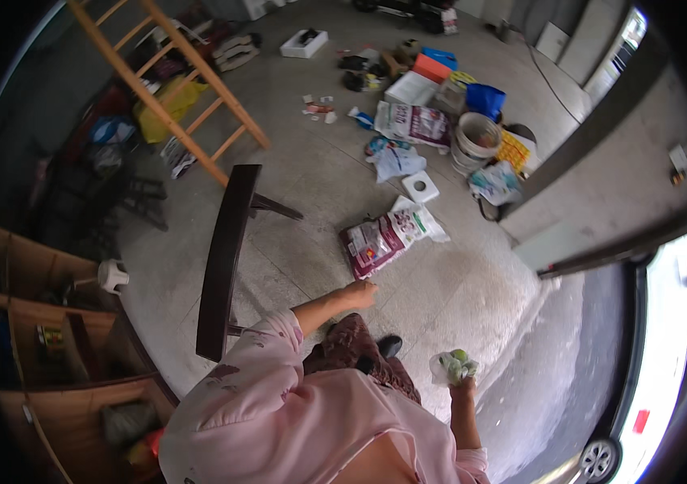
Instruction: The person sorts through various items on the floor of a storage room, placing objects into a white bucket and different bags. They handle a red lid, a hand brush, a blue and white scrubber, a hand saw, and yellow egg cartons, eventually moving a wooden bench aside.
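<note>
My right hand [464, 385], out to the right, is closed on a thin clear plastic bag [442, 369] with several round green fruits [459, 356] in it; their exact kind is unclear. In front of my body my left hand [357, 294] has its fingers curled, and nothing shows in them. Just beyond it, a large maroon and white printed sack [377, 246] lies on the concrete floor, its white top end toward the far right. I cannot tell whether the hand is apart from the sack or touching it.
A dark wooden bench [228, 258] stands at my left, with a wooden ladder [190, 89] beyond it. Wooden shelving [85, 315] lines the near left. Farther ahead are a white bucket [476, 141], another sack [414, 123] and a blue bag [485, 101]. A white car [658, 355] is outside, right.
</note>
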Available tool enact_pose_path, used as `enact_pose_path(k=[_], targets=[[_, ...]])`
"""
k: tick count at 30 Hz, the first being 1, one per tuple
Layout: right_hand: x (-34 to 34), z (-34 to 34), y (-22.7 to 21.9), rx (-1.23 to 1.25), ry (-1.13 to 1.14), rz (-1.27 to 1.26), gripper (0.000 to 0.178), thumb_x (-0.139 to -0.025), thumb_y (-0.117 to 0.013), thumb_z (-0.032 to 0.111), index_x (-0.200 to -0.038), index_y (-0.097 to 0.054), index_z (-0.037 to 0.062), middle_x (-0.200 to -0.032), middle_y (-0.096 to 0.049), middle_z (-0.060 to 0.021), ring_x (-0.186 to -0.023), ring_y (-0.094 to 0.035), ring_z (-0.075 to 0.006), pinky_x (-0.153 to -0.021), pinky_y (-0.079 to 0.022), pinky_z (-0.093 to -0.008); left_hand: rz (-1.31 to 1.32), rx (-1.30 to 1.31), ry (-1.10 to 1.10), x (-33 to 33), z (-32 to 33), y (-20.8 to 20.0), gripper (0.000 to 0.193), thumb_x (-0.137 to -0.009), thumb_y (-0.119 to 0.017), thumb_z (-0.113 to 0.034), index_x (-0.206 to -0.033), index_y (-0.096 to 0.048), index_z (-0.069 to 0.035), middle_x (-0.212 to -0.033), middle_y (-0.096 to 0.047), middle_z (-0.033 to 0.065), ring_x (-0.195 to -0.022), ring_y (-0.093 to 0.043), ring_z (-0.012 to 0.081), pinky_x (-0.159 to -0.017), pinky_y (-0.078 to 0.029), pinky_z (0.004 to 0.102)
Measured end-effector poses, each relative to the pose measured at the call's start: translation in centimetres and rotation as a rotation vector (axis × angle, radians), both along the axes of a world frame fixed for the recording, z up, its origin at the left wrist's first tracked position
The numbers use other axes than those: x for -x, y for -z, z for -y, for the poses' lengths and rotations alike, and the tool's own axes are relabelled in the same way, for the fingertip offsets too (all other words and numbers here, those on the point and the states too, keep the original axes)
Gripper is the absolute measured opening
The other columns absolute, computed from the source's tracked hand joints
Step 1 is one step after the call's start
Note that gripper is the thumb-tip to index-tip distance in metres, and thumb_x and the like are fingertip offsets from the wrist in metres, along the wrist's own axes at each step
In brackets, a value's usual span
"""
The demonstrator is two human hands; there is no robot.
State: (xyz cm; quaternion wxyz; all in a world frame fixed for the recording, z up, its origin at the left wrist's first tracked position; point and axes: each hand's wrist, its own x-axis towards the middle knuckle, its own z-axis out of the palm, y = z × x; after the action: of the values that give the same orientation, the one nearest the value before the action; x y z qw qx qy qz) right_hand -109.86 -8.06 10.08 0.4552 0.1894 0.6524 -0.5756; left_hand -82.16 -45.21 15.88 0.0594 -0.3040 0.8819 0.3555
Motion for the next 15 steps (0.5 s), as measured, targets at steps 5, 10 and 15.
enact_pose_path(k=[5,10,15], targets=[[5.4,7.6,0.1,-0.009,-0.202,0.034,0.043,-0.086,-0.044,0.042,-0.115,-0.049,0.0094,-0.107,-0.055,-0.0097,-0.091,-0.058,-0.0283,-0.064,-0.05,-0.0449,0.081,-0.061,-0.153,0.1,1.3,1.8,0.038,-0.067,-0.059,-0.02,-0.1,-0.058,-0.001,-0.094,-0.058,0.0238,-0.093,-0.056,0.0353,-0.08,-0.045,0.0419],[8.5,16.0,1.6,0.215,-0.252,0.254,0.046,-0.089,-0.038,0.041,-0.117,-0.048,0.0074,-0.11,-0.054,-0.0112,-0.098,-0.056,-0.0291,-0.075,-0.051,-0.0447,0.057,-0.196,-0.283,3.8,5.7,7.2,0.032,-0.066,-0.058,-0.019,-0.092,-0.061,-0.001,-0.081,-0.061,0.0211,-0.079,-0.06,0.036,-0.071,-0.047,0.0425],[12.3,23.8,1.4,0.08,-0.325,-0.119,0.024,-0.076,-0.051,0.015,-0.093,-0.058,0.0,-0.084,-0.058,-0.0107,-0.07,-0.056,-0.0222,-0.056,-0.047,-0.0353,-0.028,-0.191,-0.155,9.0,10.2,8.4,0.028,-0.071,-0.057,-0.021,-0.092,-0.06,-0.003,-0.082,-0.061,0.0198,-0.08,-0.059,0.0349,-0.07,-0.046,0.0436]])
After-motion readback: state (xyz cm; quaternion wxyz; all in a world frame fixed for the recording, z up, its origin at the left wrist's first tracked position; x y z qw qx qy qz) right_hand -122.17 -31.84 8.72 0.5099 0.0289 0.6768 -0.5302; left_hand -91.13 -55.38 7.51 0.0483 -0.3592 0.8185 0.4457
